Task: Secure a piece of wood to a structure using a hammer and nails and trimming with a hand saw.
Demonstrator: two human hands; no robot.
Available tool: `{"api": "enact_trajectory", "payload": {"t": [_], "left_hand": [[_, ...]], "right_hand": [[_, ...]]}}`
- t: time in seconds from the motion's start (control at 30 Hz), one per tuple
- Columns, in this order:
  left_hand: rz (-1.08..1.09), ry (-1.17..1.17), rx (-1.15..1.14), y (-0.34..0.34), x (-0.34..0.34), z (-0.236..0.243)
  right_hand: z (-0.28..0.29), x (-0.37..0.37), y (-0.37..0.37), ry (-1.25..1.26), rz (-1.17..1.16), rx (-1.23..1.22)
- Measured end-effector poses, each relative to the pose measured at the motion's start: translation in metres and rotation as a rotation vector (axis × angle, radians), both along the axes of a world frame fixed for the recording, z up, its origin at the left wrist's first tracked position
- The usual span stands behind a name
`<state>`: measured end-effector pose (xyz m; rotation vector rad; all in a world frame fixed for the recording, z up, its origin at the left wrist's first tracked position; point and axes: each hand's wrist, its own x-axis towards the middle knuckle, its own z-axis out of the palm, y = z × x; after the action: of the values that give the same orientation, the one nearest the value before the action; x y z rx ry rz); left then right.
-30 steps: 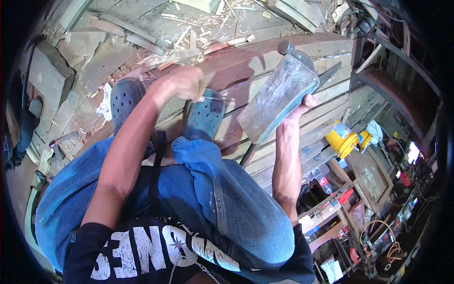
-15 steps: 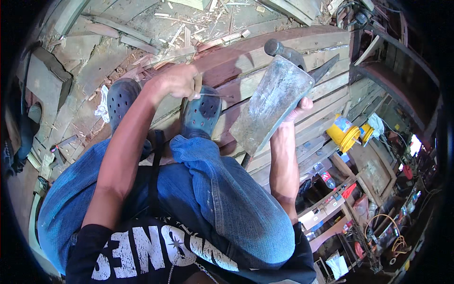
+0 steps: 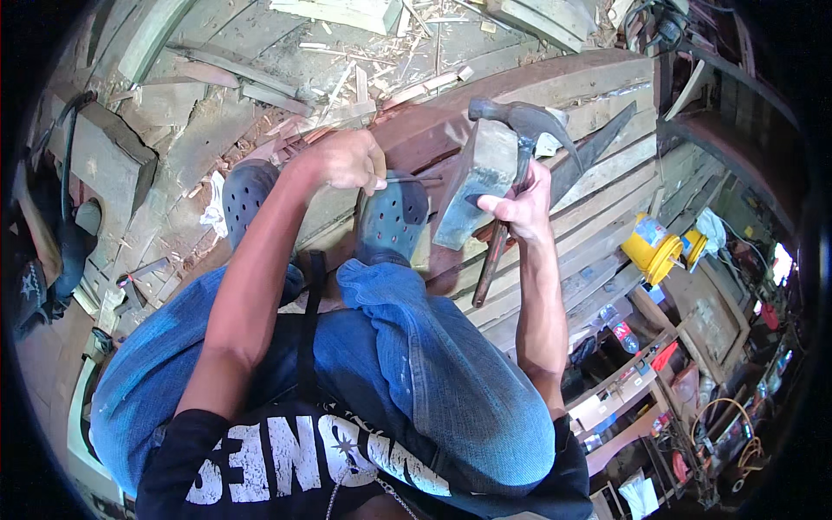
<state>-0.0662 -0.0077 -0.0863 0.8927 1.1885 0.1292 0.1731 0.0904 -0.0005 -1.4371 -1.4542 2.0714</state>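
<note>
My left hand (image 3: 348,160) pinches a thin rod (image 3: 416,178) above my shoe (image 3: 390,225). Its tip reaches toward the grey, worn block (image 3: 475,178) in my right hand (image 3: 520,204). That hand is closed round the block, with its thumb on the near face, and a claw hammer (image 3: 507,114) is gripped along with it. The hammer's head lies over the block's far end, and its wooden handle (image 3: 490,264) sticks out below my fingers. A dark pointed piece (image 3: 598,147) shows behind the hammer on the boards.
I squat on wooden planks (image 3: 589,186). Wood scraps and shavings (image 3: 364,82) litter the floor ahead, and a chunky timber (image 3: 113,147) lies at left. Yellow buckets (image 3: 650,247), a plastic bottle (image 3: 622,334) and a jumble of tools and boards (image 3: 719,407) are at right.
The block in my right hand has turned from its broad face to a narrower side, bringing my thumb into view. The hammer has swung round, exposing its head and handle. My left hand stays similarly placed.
</note>
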Motion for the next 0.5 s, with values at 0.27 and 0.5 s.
{"api": "enact_trajectory", "payload": {"t": [0.27, 0.5], "left_hand": [[-0.008, -0.001, -0.002, 0.000, -0.003, 0.002], [-0.007, -0.005, 0.033, -0.002, -0.009, -0.006]], "right_hand": [[-0.008, -0.003, -0.001, -0.103, 0.173, 0.188], [-0.007, -0.003, 0.002, -0.234, 0.241, 0.226]]}}
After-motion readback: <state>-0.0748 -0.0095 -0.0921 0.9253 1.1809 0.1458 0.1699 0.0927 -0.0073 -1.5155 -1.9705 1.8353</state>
